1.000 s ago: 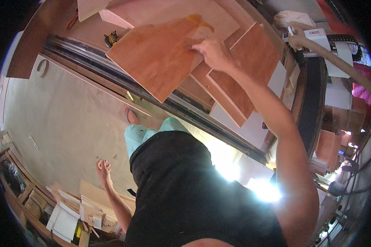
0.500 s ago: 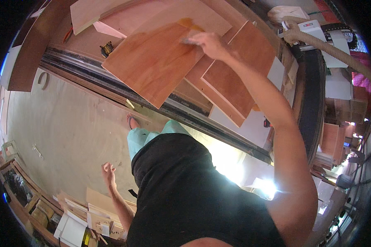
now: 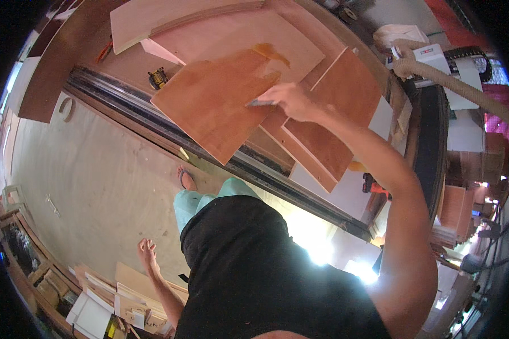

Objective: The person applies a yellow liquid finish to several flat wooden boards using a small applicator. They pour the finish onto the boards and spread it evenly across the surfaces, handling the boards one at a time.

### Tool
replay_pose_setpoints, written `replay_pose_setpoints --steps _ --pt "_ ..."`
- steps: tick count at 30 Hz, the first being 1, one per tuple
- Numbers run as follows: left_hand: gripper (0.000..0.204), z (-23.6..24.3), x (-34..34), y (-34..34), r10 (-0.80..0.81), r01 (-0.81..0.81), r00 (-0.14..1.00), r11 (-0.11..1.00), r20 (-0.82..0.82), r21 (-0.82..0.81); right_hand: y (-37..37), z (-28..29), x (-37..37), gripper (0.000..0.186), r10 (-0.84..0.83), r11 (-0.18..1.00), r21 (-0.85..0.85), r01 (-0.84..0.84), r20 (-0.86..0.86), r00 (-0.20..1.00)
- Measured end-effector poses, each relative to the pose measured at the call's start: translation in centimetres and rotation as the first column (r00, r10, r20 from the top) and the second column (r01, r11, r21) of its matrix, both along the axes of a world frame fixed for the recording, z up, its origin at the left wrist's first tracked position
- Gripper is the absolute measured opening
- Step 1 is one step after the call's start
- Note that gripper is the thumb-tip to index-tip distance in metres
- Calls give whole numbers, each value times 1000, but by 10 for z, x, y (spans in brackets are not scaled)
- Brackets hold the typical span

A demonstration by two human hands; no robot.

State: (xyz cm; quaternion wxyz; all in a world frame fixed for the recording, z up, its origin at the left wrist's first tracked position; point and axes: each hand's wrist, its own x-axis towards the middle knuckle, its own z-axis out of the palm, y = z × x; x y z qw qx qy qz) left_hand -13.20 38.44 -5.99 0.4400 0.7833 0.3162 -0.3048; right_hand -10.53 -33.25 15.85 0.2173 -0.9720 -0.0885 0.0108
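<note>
With the middle of the view as the clock's centre, the board (image 3: 209, 101) lies toward 11 o'clock, and its lowest corner reaches over the long dark rail (image 3: 124, 104); the near part of the board is brown, while the far part is pale and pinkish; a yellow-orange patch (image 3: 272, 55) is spread on it, near the border of the two colours.

The right hand (image 3: 291, 101) is at 1 o'clock, above the board's right side; its fingers are closed on a thin greyish tool (image 3: 260, 103), which points to 9 o'clock from the hand; I cannot tell whether the tool's edge touches the wood.

The left hand (image 3: 147, 251) hangs at 8 o'clock, well apart from the board and above the floor (image 3: 107, 175) in this view; its fingers are bent, but I cannot tell if it is fully closed or if something is inside; the nearest things to it are the pale wood pieces (image 3: 133, 277), toward 7 o'clock.

A second brown board (image 3: 350, 90) lies at 2 o'clock, partly behind the right forearm; a yellow and black tool (image 3: 157, 78) rests just beside the first board, at 10 o'clock; a red and black tool (image 3: 374, 185) is at 3 o'clock, near the arm; farther out, at 2 o'clock, there is a beige hose (image 3: 435, 68).
</note>
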Motion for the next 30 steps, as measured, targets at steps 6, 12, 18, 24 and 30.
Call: replay_pose_setpoints --steps 6,12,18,24,30 --pt "41 -12 -16 3 39 -42 994 999 -104 -22 -83 16 42 34 -234 922 -283 265 140 962" --pt "40 -33 -67 9 56 -43 975 997 -217 63 -96 0 52 37 -190 927 -305 220 126 974" --pt "41 -109 -153 73 118 -169 919 980 -377 -105 -55 0 60 35 -257 889 -389 242 14 966" --pt "40 -88 -148 33 179 -189 895 982 -409 17 -1 9 1 41 -57 957 -291 15 -138 989" --pt "39 -100 -128 35 -26 18 974 999 -226 -36 -12 58 2 47 -102 974 -222 54 -210 972"
